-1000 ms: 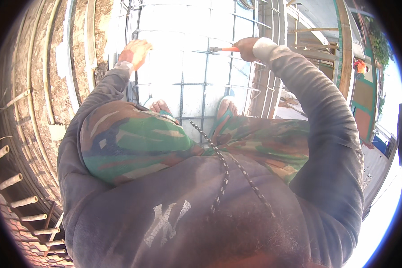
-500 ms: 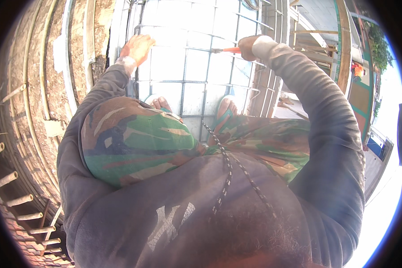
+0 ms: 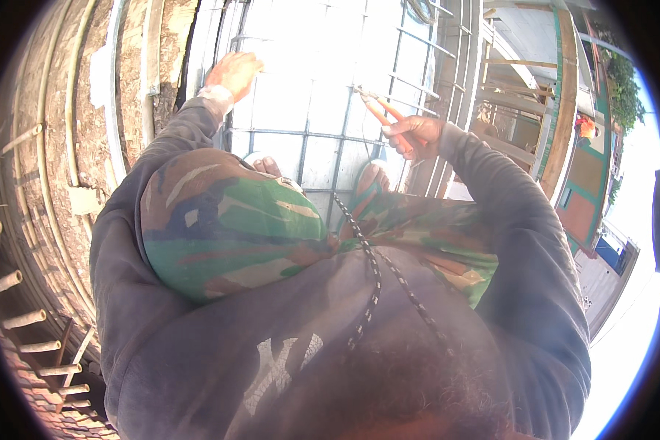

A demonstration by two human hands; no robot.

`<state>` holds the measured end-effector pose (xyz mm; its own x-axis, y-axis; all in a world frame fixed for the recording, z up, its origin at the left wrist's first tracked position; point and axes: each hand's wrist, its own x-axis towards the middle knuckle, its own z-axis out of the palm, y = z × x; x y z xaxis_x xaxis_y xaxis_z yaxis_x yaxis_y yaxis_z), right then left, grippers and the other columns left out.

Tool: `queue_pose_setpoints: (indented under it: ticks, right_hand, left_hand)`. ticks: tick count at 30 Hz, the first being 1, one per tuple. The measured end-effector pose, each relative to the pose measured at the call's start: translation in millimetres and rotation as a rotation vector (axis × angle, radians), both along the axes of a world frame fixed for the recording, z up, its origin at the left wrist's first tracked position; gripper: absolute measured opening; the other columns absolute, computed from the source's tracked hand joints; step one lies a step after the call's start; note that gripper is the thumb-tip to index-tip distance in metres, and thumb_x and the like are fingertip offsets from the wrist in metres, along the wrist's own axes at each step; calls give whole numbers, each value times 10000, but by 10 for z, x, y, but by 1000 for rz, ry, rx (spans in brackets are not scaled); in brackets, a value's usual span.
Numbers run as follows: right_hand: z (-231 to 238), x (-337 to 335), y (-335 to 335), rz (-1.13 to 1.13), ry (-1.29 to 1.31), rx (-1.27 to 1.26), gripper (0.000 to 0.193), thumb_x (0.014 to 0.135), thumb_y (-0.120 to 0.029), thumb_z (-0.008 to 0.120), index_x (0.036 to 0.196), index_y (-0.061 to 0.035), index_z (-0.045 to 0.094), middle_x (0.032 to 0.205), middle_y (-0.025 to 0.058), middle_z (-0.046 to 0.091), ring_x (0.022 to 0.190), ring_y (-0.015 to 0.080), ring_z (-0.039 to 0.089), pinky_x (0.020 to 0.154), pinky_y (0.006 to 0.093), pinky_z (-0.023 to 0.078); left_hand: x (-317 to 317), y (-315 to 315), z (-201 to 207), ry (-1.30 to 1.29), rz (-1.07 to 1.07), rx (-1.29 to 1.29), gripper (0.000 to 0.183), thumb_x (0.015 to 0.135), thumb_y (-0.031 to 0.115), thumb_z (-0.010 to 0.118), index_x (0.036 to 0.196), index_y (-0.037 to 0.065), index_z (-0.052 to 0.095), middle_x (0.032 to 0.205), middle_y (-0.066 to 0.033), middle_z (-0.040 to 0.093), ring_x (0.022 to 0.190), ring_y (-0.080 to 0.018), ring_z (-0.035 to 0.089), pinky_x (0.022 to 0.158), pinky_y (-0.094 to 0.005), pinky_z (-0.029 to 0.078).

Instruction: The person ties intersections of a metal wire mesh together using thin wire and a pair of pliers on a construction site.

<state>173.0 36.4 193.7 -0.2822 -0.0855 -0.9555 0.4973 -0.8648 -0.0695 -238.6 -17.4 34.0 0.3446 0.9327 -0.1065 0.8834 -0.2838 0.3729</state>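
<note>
My right hand [image 3: 412,135] grips the orange handles of pincers [image 3: 376,112], which are spread a little apart. The jaws meet the steel bar mesh [image 3: 301,134] near a crossing of bars. A thin dark wire [image 3: 367,139] hangs just below the jaws. On the left side of the mesh, my left hand [image 3: 232,75] has its fingers curled; glare hides what they hold, if anything. My feet in sandals [image 3: 374,176] stand at the near part of the mesh, below my camouflage trousers [image 3: 235,220].
Bamboo poles [image 3: 72,95] and wooden boards run along the left. More bar ends and timber framing [image 3: 517,106] stand on the right. A pale, glaring surface lies under the mesh. Bamboo ends [image 3: 22,320] stick out at the lower left.
My right hand has come down and nearer, turning the pincers so their handles slant toward me; the handles now show apart. My left hand has shifted slightly right and up.
</note>
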Motion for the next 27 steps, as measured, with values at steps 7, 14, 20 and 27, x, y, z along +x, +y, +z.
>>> queue_pose_setpoints:
  ticks: [7, 14, 20, 27]
  right_hand:
    - [257, -302, 312, 867, -251, 497, 472, 795, -335, 759, 1069, 27, 628, 761, 102, 668, 629, 188, 656, 529, 297, 506]
    - [318, -857, 155, 2095, -511, 1024, 498, 899, -154, 515, 1373, -13, 575, 1031, 244, 700, 1007, 300, 712, 819, 486, 564]
    - [239, -497, 308, 553, -365, 239, 325, 973, -302, 659, 989, 20, 627, 799, 88, 623, 687, 217, 637, 610, 394, 549]
    - [303, -564, 392, 812, -300, 257, 398, 826, -222, 839, 1036, 41, 628, 743, 103, 629, 629, 225, 649, 588, 376, 563]
  left_hand:
    - [11, 12, -13, 49, -10, 11, 203, 977, 156, 531, 1106, 119, 683, 1094, -104, 641, 1124, -315, 589, 1013, -450, 457]
    - [3, -5, -56, 4, 20, -7, 209, 971, 146, 529, 1111, 115, 679, 1092, -105, 643, 1138, -316, 588, 1032, -465, 446]
    - [6, -10, 2, 1, 45, 15, 226, 988, 171, 511, 1117, 105, 684, 1119, -116, 652, 1137, -326, 591, 1049, -468, 441]
    - [15, 23, 53, 20, 24, -90, 250, 1002, 188, 507, 1157, 112, 688, 1184, -128, 656, 1182, -319, 582, 1080, -456, 423]
